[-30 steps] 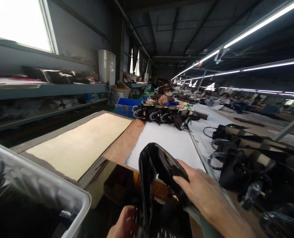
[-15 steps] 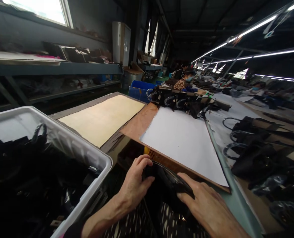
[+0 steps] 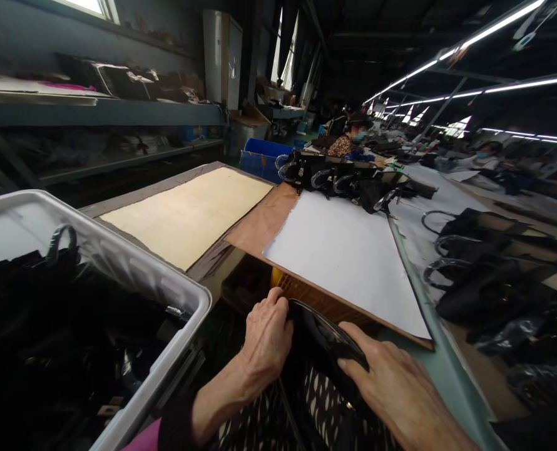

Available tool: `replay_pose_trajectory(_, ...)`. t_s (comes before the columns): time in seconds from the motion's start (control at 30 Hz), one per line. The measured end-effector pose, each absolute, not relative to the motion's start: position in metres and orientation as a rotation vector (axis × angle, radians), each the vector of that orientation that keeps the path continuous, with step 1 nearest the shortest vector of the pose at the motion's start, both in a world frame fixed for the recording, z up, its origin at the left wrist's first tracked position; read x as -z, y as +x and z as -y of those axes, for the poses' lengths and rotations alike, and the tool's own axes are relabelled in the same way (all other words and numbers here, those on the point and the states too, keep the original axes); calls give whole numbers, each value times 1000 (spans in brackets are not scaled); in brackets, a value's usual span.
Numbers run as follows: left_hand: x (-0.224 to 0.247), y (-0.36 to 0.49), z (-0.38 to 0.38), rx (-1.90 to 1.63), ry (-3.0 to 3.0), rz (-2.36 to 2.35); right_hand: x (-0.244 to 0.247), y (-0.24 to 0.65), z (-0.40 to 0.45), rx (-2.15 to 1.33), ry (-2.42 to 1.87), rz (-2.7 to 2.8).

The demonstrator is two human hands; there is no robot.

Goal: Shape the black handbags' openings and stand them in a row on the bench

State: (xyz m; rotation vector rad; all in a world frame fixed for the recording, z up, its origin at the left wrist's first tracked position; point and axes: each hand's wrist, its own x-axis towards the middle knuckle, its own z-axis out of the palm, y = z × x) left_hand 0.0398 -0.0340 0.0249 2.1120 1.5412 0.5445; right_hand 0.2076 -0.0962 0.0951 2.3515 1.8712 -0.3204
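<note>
Low at the front, close to my body, I hold a black bag [image 3: 320, 341] with a glossy edge. My left hand [image 3: 268, 338] is closed on the bag's left end, fingers curled in and their tips mostly hidden. On the other side my right hand [image 3: 384, 373] grips the glossy edge, thumb on the near side and fingers on the far side. Below the bag a dark patterned cloth [image 3: 328, 407] shows. Much of the bag is dark, so its lower part is hard to make out.
A white plastic bin [image 3: 166, 275] full of black bags stands at left. Ahead are a cream sheet [image 3: 189, 210] and a white sheet [image 3: 344, 257] on tables. Black handbags [image 3: 325, 175] line the table's far end; more bags [image 3: 489, 275] lie at right. A co-worker [image 3: 342, 145] sits beyond.
My left hand has turned and closed further on the bag's left end, its fingers now curled in. My right hand keeps its grip. The view has tilted slightly downward.
</note>
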Motion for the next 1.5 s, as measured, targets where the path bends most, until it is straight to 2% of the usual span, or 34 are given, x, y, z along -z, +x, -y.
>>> replay_pose_trajectory(0.23,-21,25,51,-558,2226,-1138,-91,223,92,440,2376,-1830)
replay_pose_trajectory(0.5,-13,36,43,-819,1930,-953,-94,218,94,553,2341,-1865)
replay_pose_trajectory(1.1,-18,54,47,-797,2001,-689,-80,231,98,1166,2362,-2083)
replay_pose_trajectory(1.23,-13,56,45,-740,1999,-679,-77,234,100,1146,2365,-2136)
replay_pose_trajectory(1.5,-13,52,40,-641,2003,-646,-68,231,109,845,2461,-2177)
